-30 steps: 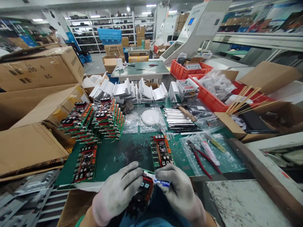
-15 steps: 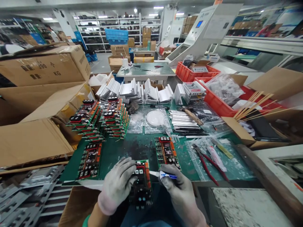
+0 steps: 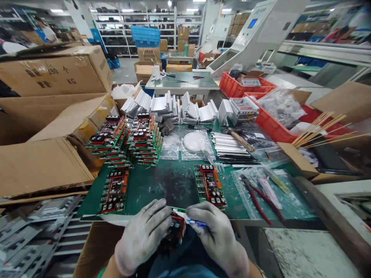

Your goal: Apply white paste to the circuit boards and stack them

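Both hands wear whitish gloves. My left hand (image 3: pixel 146 233) is closed on the side of a circuit board (image 3: pixel 176 228), which is tilted at the table's near edge and partly hidden by the fingers. A small white and blue tube (image 3: pixel 196 222) sits in my right hand (image 3: pixel 213 227), its nozzle at the board's top right. Two more circuit boards lie flat on the green table: one (image 3: pixel 210 185) beyond my right hand, the other (image 3: pixel 114 191) at the left. Stacks of boards (image 3: pixel 145 141) stand behind them.
Red-handled pliers (image 3: pixel 262 199) lie on a plastic bag at the right. Metal heat sinks (image 3: pixel 162 104) line the back, near a hammer (image 3: pixel 240 139) and metal strips (image 3: pixel 228 148). Cardboard boxes (image 3: pixel 37 162) flank the left. Red crates (image 3: pixel 272 123) and wooden sticks (image 3: pixel 319 129) are at the right.
The held board has tilted, so its face is foreshortened. My right hand has moved left and closer to it with the tube. The view has shifted slightly.
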The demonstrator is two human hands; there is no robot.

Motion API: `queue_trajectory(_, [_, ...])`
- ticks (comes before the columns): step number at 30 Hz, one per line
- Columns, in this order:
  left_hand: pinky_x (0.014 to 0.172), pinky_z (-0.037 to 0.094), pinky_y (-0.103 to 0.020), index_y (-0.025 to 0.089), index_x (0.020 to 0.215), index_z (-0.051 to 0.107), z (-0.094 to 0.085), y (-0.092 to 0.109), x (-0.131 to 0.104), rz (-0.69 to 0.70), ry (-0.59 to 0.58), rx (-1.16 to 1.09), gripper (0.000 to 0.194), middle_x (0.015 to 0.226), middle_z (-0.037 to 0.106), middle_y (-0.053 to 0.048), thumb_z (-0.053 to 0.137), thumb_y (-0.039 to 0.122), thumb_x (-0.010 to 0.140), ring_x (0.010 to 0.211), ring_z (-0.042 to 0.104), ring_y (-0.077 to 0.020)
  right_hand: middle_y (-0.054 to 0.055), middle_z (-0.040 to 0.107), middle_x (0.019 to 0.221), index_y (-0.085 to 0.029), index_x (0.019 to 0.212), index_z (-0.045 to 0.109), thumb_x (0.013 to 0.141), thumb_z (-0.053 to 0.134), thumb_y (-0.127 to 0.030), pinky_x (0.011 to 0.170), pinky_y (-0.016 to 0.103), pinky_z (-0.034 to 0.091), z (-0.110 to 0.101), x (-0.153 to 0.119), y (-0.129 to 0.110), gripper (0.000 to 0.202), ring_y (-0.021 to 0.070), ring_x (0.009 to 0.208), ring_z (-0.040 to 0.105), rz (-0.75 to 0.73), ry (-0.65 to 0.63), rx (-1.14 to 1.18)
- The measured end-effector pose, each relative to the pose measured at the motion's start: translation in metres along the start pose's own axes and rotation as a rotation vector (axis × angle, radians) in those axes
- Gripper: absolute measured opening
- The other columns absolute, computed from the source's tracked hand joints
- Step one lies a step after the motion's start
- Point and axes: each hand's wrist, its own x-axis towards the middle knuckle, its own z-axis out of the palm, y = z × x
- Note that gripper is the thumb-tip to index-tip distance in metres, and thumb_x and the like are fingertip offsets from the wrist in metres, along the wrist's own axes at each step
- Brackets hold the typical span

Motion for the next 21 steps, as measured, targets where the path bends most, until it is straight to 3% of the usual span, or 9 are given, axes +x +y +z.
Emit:
queue_trajectory(8, [0.098,0.056,-0.037,0.016,0.102,0.061,-0.001,0.005,0.003,0.017,0.006,0.012,0.019,0.099,0.072,-0.005,0.042,0.013,0.099,0.109,0.064,-0.0206,0.003,0.066,0.085,-0.025,0.105,0.063,0.095,0.047,-0.018,0.061,0.027,0.051,0.005,-0.002,0.004,0.02,0.016,0.072,0.063,-0.094,-0.018,-0.188])
queue_trajectory(15, [0.1,0.054,-0.039,0.016,0.107,0.06,0.001,0.003,-0.005,-0.005,-0.005,-0.037,0.015,0.101,0.072,-0.008,0.048,0.015,0.096,0.115,0.061,-0.0218,0.003,0.07,0.088,-0.026,0.103,0.067,0.094,0.055,-0.021,0.066,0.024,0.055,0.006,0.0,0.0,0.015,0.0145,0.074,0.066,-0.015,0.047,-0.022])
queue_trajectory(18, [0.102,0.053,-0.04,0.018,0.11,0.059,0.001,0.001,-0.005,-0.011,-0.008,-0.038,0.017,0.102,0.071,-0.007,0.051,0.016,0.095,0.115,0.062,-0.0213,0.002,0.071,0.087,-0.027,0.098,0.071,0.09,0.062,-0.024,0.067,0.023,0.056,0.008,-0.002,-0.001,0.012,0.0151,0.075,0.068,0.103,0.072,0.121])
queue_trajectory(21, [0.103,0.051,-0.041,0.019,0.109,0.059,0.004,-0.003,-0.006,-0.073,0.006,-0.018,0.018,0.102,0.072,-0.007,0.052,0.015,0.093,0.112,0.063,-0.0217,0.002,0.073,0.083,-0.026,0.093,0.073,0.087,0.067,-0.034,0.062,0.022,0.057,0.018,-0.011,0.008,0.011,0.0156,0.07,0.069,0.33,0.194,0.377])
